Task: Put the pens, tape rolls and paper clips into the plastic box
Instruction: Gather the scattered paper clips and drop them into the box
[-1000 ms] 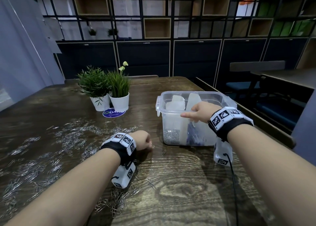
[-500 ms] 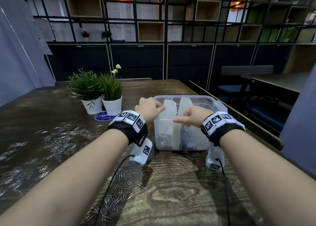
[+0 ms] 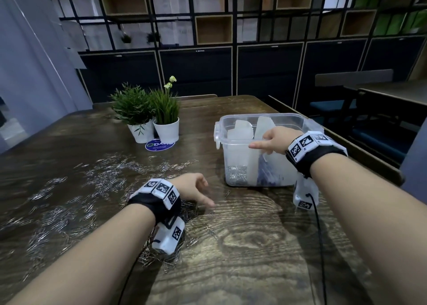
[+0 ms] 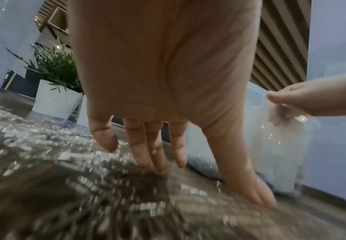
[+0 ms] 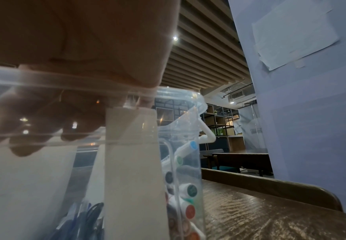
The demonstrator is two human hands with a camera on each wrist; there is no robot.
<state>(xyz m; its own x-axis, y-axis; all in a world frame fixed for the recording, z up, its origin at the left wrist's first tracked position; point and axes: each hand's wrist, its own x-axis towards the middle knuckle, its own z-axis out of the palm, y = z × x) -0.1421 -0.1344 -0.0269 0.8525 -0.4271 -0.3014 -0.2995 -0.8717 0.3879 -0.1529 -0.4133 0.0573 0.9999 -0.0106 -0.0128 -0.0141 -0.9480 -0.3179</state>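
The clear plastic box (image 3: 277,115) stands on the wooden table at centre right, split by white dividers (image 3: 240,131). A heap of paper clips (image 3: 236,173) fills its left compartment, with dark pens (image 3: 265,174) beside them. Colour-capped markers (image 5: 190,191) lie in the right end. My right hand (image 3: 269,144) grips the box's near rim (image 5: 178,95), fingers curled inside and index finger pointing left. My left hand (image 3: 199,192) hovers low over the table left of the box, fingers spread and holding nothing (image 4: 198,175). Loose paper clips (image 3: 104,182) are strewn across the table's left half.
Two potted plants in white pots (image 3: 143,119) (image 3: 166,122) stand behind the clips, with a blue round sticker (image 3: 159,145) in front of them. A single clip (image 3: 227,193) lies just before the box. The table's raised right edge (image 3: 360,149) runs close behind the box.
Half a second ago my left hand was curled above the box's left side. It has come back down to the table with fingers spread. My right hand stayed on the rim.
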